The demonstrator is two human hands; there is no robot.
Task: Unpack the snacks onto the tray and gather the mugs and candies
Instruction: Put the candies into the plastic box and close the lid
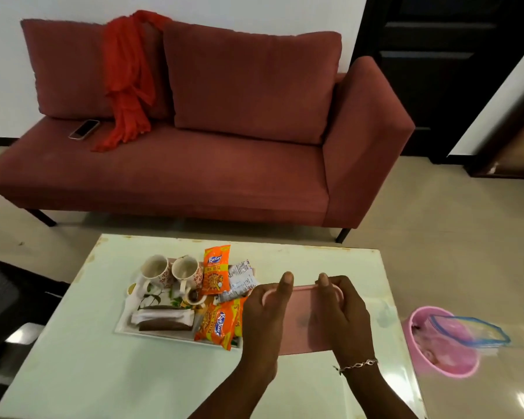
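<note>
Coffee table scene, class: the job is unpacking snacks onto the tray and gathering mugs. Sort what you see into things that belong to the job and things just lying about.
Belong:
tray
two mugs
orange snack packets
pink container, held by both hands

Lying about:
phone
red cloth
sofa
pink bin

A white rectangular tray (124, 326) is seen on the pale tabletop, loaded with two floral ceramic mugs (170, 272) standing upright side by side at its far end, orange snack packets (217, 269) along its right side, a silver packet (239, 279) and brown-and-white wrapped bars (164, 319) near its front edge.
</note>
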